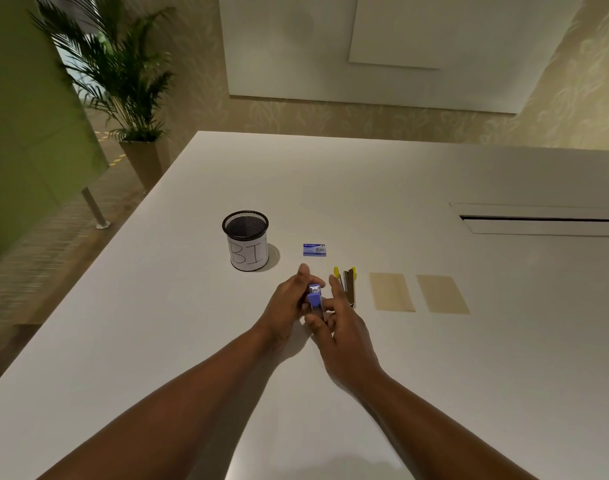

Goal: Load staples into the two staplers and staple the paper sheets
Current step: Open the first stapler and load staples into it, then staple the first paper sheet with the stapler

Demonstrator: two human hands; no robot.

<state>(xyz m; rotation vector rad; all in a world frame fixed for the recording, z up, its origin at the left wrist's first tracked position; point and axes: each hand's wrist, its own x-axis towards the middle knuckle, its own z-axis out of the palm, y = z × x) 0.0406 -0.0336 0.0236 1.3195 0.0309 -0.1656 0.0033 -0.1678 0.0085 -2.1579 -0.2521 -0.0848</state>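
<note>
A small blue stapler is held between both hands just above the white table. My left hand grips its left side and my right hand holds its right side, forefinger raised. A yellow stapler lies on the table, opened up, just right of my hands. A small blue staple box sits behind the hands. Two tan paper sheets lie side by side further right, the nearer one and the farther one.
A black mesh cup labelled BIN stands at the left behind my hands. A cable slot is cut into the table at the right. A potted palm stands on the floor beyond the table's far left corner.
</note>
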